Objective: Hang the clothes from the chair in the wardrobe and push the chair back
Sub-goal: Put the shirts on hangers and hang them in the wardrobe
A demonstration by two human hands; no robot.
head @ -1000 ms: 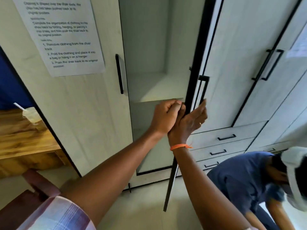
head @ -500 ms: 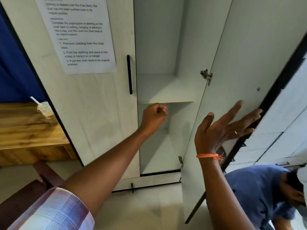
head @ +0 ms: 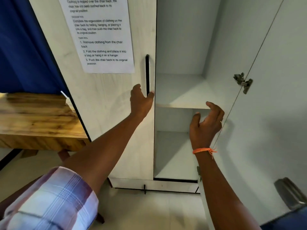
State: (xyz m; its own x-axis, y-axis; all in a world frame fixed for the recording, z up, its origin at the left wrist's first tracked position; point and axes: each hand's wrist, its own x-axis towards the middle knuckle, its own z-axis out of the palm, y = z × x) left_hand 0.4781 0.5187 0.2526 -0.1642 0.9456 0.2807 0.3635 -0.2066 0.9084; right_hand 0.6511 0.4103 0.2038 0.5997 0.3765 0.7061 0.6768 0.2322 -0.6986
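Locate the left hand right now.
Head view, centre: the left hand reaches the lower end of the black door handle on the closed left wardrobe door.

Right wardrobe door [head: 274, 113] stands swung open, giving clear access to the compartment. A fixed shelf [head: 181, 95] divides the opening into upper and lower bays, both unobstructed. Left door [head: 106, 103] remains closed, blocking that side. The wooden counter [head: 36, 117] bounds the approach at left.

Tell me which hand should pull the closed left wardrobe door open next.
Left. The left hand is already at the black handle of the closed left door, fingers around its lower end. The right hand hangs open in front of the shelf, away from that handle.
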